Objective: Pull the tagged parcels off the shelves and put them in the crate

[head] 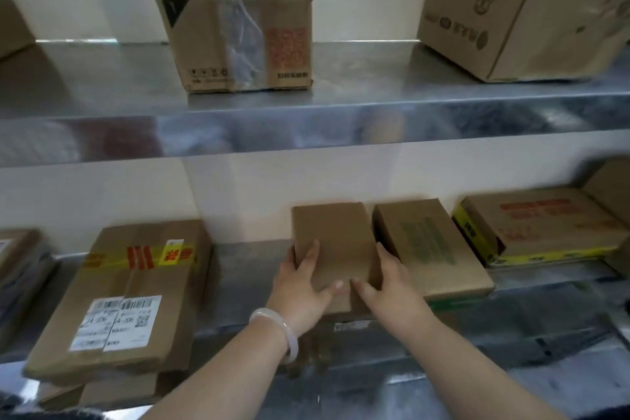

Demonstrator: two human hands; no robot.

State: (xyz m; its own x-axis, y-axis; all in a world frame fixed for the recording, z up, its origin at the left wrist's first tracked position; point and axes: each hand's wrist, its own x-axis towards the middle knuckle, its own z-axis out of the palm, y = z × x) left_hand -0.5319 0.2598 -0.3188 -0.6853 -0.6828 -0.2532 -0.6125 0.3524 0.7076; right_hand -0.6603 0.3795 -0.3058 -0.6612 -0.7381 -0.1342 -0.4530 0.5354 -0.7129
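Observation:
A small plain brown parcel (335, 242) lies on the lower metal shelf (245, 259), near its front edge. My left hand (303, 286) grips its left side, thumb across the top. My right hand (388, 283) grips its right side, thumb on the near top. A white label shows on the parcel's front face below my hands. No crate is in view.
A flat parcel with green print (429, 249) touches the held one on the right; a yellow-edged box (545, 228) lies beyond. A large flat parcel with white barcode labels (126, 297) sits left. The upper shelf (341, 119) carries a taped carton (238, 34) and a big carton (525, 7).

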